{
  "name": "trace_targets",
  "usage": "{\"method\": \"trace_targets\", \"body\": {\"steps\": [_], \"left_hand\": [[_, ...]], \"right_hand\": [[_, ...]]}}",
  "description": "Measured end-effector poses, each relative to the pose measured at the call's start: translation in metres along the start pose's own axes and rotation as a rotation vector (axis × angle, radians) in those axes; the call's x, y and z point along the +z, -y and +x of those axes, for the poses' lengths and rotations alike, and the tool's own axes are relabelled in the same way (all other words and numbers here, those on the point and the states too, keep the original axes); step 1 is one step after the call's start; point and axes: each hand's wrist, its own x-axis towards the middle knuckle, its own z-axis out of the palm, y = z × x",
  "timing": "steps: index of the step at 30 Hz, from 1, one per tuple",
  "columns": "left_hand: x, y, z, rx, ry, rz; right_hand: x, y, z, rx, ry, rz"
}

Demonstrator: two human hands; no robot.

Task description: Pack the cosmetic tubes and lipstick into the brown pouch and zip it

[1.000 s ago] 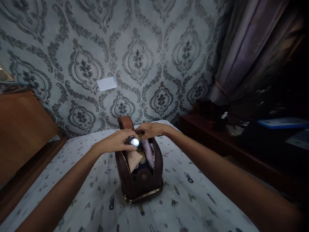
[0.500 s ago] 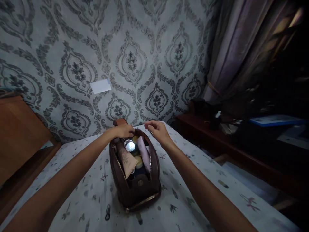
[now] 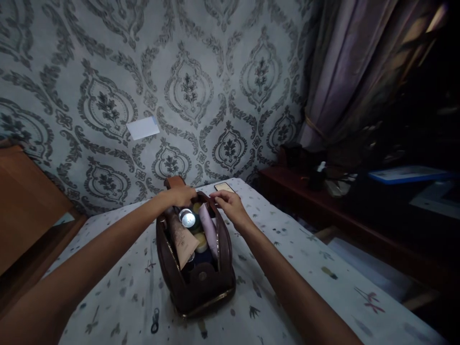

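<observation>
A dark brown toiletry bag [image 3: 201, 287] lies with its long zip opening spread wide on the patterned bed sheet. Inside it are a peach tube [image 3: 186, 247], a silver-lidded container [image 3: 188, 219], a pale purple tube-like item [image 3: 209, 227] and a small jar with a yellowish lid [image 3: 201, 243]. My left hand [image 3: 182, 195] is closed on the bag's far rim, its fingertips partly hidden. With fingers and thumb drawn together, my right hand [image 3: 232, 207] pinches the rim at the far right corner.
Behind my right hand lies a phone [image 3: 223, 187] on the bed sheet [image 3: 280, 268]. A wooden headboard-like panel [image 3: 28, 206] stands left, and patterned wallpaper [image 3: 189, 91] rises behind. To the right are a dark red shelf [image 3: 283, 191] and a curtain [image 3: 341, 72].
My right hand has come down and left onto the bag's rim, uncovering the phone behind it. The left hand stays at the far rim. The view has shifted slightly.
</observation>
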Motion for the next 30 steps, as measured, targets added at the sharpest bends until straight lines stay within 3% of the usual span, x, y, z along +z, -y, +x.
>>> {"method": "trace_targets", "body": {"steps": [5, 12, 20, 26, 30], "left_hand": [[-0.011, -0.006, -0.007, 0.089, 0.044, 0.121], [-0.014, -0.021, 0.008, 0.033, 0.202, 0.263], [-0.016, -0.019, -0.002, 0.008, 0.216, 0.256], [-0.009, -0.022, 0.011, 0.014, 0.243, 0.271], [-0.002, -0.019, 0.013, 0.025, 0.197, 0.249]], "right_hand": [[-0.001, 0.0, 0.0, -0.002, 0.002, 0.043], [-0.001, -0.005, 0.002, 0.003, 0.011, 0.078], [-0.001, -0.01, 0.003, 0.009, 0.02, 0.082], [-0.001, -0.011, 0.004, -0.007, 0.02, 0.054], [-0.001, -0.011, 0.004, -0.026, 0.014, 0.034]]}}
